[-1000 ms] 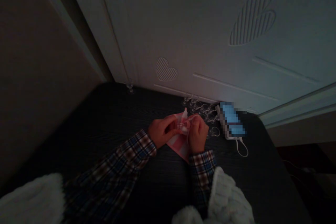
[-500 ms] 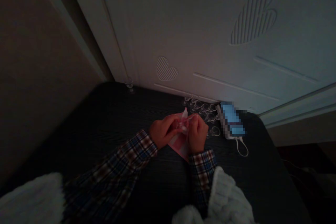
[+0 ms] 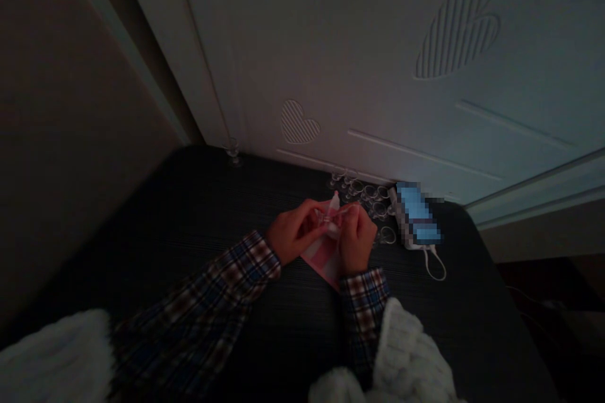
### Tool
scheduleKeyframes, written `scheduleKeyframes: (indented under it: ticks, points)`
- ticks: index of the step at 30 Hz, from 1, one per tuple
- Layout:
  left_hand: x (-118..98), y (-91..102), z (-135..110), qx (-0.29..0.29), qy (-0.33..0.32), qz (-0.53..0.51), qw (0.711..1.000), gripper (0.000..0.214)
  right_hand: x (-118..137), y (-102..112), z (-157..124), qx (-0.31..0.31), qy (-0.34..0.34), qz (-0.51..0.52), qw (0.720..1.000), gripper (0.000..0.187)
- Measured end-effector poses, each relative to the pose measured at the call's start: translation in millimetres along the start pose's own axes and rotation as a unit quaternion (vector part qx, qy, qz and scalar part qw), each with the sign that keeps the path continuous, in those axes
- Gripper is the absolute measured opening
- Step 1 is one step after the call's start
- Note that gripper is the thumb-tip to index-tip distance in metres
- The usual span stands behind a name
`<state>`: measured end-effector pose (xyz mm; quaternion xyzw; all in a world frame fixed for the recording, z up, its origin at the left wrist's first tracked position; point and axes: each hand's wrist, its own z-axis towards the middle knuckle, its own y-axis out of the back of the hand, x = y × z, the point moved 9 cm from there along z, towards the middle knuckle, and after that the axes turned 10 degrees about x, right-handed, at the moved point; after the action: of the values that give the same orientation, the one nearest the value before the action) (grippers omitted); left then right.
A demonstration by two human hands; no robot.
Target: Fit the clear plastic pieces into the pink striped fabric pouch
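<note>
Near the middle of the dark table, my left hand (image 3: pixel 295 230) pinches a small clear plastic piece (image 3: pixel 326 219) between thumb and fingers. Close beside it, my right hand (image 3: pixel 357 236) is closed with the fingers curled in. A thin pale edge shows at its fingertips, but what it grips I cannot make out. Between the hands a small white tube-like tip (image 3: pixel 334 201) with a pink end points up. Below them lies a pink and white sheet or packet (image 3: pixel 321 258), partly covered by both hands. The light is dim and fine detail is lost.
Several clear ring-topped plastic pieces (image 3: pixel 370 192) stand behind my right hand; another clear piece (image 3: pixel 233 151) stands at the far left. A phone-like device (image 3: pixel 418 214), its screen blurred, has a white loop (image 3: pixel 435 264). A pale panel (image 3: pixel 265 63) with heart reliefs rises behind the table (image 3: pixel 203 201).
My left hand has shifted slightly left and its grip on the clear piece has changed a little. The gap between the hands is a bit wider. The right hand has barely moved.
</note>
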<state>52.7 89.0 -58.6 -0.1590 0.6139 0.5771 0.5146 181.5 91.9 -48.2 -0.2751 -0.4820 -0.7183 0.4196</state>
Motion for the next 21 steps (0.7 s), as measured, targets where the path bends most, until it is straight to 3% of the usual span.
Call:
scheduleKeyframes:
  ticks: [7, 14, 18, 21]
  points:
    - [-2, 2.4, 0, 0.002, -0.009, 0.031, 0.999, 0.023, 1, 1, 0, -0.001, -0.001, -0.006, 1.000, 0.034]
    - [7, -2.9, 1, 0.031, -0.003, 0.022, 0.999, 0.032, 14, 0, -4, 0.016, 0.055, -0.041, 0.998, 0.032]
    - [2, -2.2, 1, 0.025, -0.013, -0.015, 0.999, 0.024, 10, 0, -4, 0.012, 0.040, -0.034, 0.999, 0.034]
    - [-3, -1.1, 0, 0.016, -0.024, -0.004, 1.000, 0.032, 5, 0, -2, 0.005, 0.015, -0.026, 1.000, 0.034]
